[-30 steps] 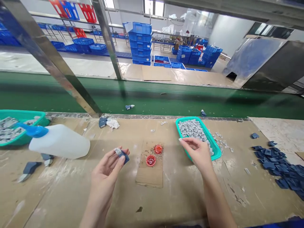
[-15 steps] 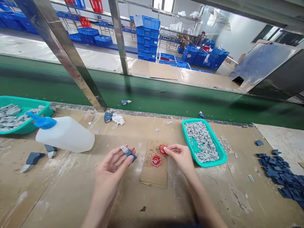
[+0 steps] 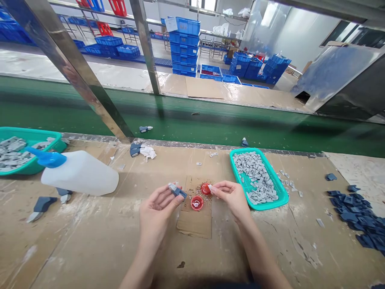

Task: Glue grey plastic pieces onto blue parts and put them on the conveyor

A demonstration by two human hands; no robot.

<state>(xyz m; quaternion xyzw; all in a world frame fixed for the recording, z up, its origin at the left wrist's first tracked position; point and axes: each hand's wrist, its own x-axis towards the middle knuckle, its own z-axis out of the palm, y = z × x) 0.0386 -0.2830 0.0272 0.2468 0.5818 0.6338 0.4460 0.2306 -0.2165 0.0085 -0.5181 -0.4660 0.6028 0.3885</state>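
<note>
My left hand (image 3: 159, 206) pinches a small dark-blue part with a grey tip (image 3: 177, 190) just left of a cardboard patch (image 3: 194, 222). Two red caps (image 3: 197, 202) sit on that cardboard among tiny scattered bits. My right hand (image 3: 231, 196) pinches a small grey piece (image 3: 210, 187) and holds it at the rim of the farther red cap (image 3: 205, 188). A teal tray (image 3: 272, 202) full of small grey pieces lies just right of my right hand.
A white plastic jug with a blue nozzle (image 3: 76, 176) lies on its side at left. Behind it stands another teal tray (image 3: 45, 136) of grey parts. Dark-blue parts (image 3: 357, 214) are heaped at the right. A green conveyor belt (image 3: 192, 120) runs behind the bench, with steel posts (image 3: 90, 96).
My right hand came left from the teal tray to the red caps carrying a grey piece. My left hand moved right toward the cardboard with the blue part.
</note>
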